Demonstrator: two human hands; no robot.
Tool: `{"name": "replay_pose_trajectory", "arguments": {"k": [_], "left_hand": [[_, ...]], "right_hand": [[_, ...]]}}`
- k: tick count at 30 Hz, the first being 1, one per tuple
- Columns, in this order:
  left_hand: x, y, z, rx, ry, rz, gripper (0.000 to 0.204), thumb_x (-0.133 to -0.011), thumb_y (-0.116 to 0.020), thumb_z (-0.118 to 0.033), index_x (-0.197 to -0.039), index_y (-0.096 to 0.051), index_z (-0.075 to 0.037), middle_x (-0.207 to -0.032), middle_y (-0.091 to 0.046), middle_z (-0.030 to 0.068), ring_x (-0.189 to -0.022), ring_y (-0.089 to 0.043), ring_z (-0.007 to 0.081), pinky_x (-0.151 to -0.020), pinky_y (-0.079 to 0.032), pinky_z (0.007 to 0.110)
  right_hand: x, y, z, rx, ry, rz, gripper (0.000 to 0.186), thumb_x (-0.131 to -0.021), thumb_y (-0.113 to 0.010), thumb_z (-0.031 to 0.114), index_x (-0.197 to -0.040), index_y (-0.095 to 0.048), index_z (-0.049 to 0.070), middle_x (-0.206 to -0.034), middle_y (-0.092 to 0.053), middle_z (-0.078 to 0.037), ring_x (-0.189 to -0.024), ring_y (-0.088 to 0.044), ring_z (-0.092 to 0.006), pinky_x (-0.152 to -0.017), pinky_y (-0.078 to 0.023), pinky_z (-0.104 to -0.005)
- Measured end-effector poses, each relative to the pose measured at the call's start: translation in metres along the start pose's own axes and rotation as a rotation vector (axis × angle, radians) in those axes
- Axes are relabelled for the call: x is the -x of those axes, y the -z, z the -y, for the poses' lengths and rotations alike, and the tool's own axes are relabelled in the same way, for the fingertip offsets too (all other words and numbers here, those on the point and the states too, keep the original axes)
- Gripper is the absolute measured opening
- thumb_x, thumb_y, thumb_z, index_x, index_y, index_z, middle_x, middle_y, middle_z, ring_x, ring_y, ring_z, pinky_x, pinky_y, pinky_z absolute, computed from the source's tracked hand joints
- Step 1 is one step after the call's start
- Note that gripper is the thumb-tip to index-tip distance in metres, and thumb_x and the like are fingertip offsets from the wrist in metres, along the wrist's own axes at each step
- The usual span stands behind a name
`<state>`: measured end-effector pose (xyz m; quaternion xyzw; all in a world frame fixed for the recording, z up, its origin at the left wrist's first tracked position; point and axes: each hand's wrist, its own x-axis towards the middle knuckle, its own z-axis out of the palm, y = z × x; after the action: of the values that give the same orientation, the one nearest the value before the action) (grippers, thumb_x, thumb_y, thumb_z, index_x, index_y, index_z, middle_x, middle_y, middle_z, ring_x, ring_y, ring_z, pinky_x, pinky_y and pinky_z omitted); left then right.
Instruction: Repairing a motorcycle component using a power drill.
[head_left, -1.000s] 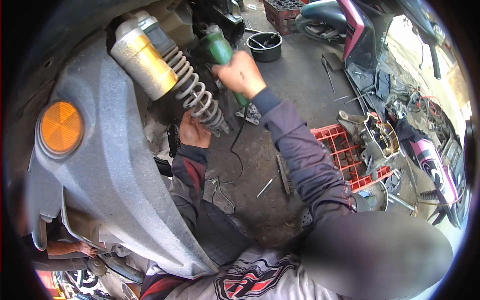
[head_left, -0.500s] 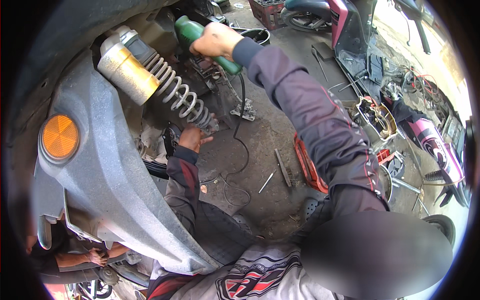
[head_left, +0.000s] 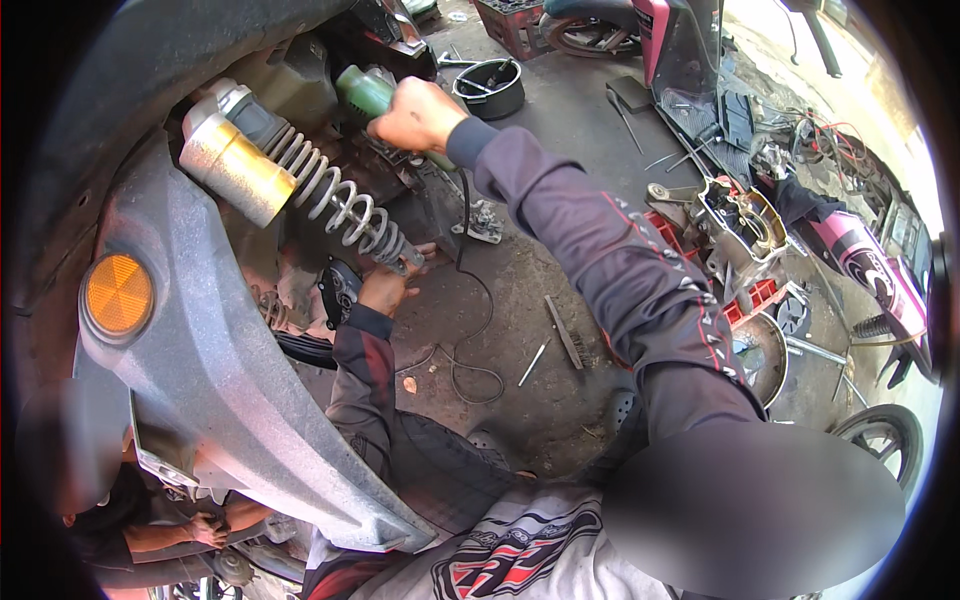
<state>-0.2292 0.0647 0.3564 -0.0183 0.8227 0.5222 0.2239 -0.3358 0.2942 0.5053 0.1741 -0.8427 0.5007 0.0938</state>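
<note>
My right hand [head_left: 417, 115] is wrapped round a green corded power tool [head_left: 363, 92], held above and right of a shock absorber with a gold cylinder [head_left: 236, 172] and pale coil spring [head_left: 335, 195]. My left hand [head_left: 383, 288] grips the shock's lower end [head_left: 400, 250]; some fingers are hidden behind it. To the left a grey speckled body panel [head_left: 230, 380] carries a round orange reflector [head_left: 118, 295]. The tool's black cord [head_left: 485, 300] runs down onto the stained floor.
A black pot [head_left: 490, 95] and red crate [head_left: 520, 25] stand behind. At right lie an engine casing [head_left: 740, 225], pink panel [head_left: 860, 260], loose tools [head_left: 625, 120] and a wheel [head_left: 880, 450]. A metal bar [head_left: 562, 330] lies near my feet. Another person's hands [head_left: 205, 530] work at lower left.
My right hand and the tool have moved up and left, the tool now lying flatter, farther from the spring's lower end. My left hand remains at that end. The view has shifted slightly.
</note>
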Motion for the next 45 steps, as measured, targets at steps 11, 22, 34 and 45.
{"name": "replay_pose_trajectory", "arguments": {"k": [11,22,34,45], "left_hand": [[0.012,0.009,-0.002,-0.043,0.035,-0.083,0.040,-0.103,-0.056,-0.036,-0.139,-0.063,-0.020,-0.136,-0.065,-0.0007,-0.121,-0.057,0.0171,-0.094,-0.045,0.041],[0.017,0.009,-0.013,0.433,-0.068,-0.209,0.043,-0.105,-0.050,-0.043,-0.133,-0.063,-0.014,-0.121,-0.072,0.0017,-0.101,-0.069,0.0156,-0.084,-0.056,0.038],[0.039,0.030,-0.006,0.652,-0.071,-0.235,0.046,-0.109,-0.036,-0.044,-0.134,-0.053,-0.009,-0.125,-0.067,0.0114,-0.108,-0.067,0.0278,-0.094,-0.053,0.053],[0.046,0.039,-0.001,0.622,-0.199,-0.405,0.048,-0.107,-0.046,-0.049,-0.139,-0.053,-0.014,-0.131,-0.064,0.0050,-0.115,-0.062,0.0197,-0.098,-0.047,0.045]], "right_hand": [[-0.004,-0.015,-0.017,-0.357,-0.036,0.012,0.028,-0.077,-0.074,0.022,-0.071,-0.068,-0.004,-0.061,-0.065,-0.009,-0.051,-0.060,-0.0155,-0.050,-0.050,-0.0343],[0.175,-0.098,-0.053,-0.558,0.116,-0.431,0.080,-0.074,-0.073,0.008,-0.147,-0.043,-0.007,-0.116,-0.071,-0.027,-0.110,-0.071,-0.0350,-0.094,-0.056,-0.0386],[0.175,-0.180,-0.092,-0.566,0.102,-0.250,0.094,-0.073,-0.077,0.010,-0.154,-0.032,-0.003,-0.117,-0.069,-0.029,-0.108,-0.069,-0.0433,-0.093,-0.056,-0.0422],[0.125,-0.220,-0.066,-0.319,0.090,-0.231,0.107,-0.074,-0.077,0.019,-0.159,-0.016,-0.005,-0.122,-0.063,-0.029,-0.102,-0.067,-0.0455,-0.085,-0.056,-0.0481]]}}
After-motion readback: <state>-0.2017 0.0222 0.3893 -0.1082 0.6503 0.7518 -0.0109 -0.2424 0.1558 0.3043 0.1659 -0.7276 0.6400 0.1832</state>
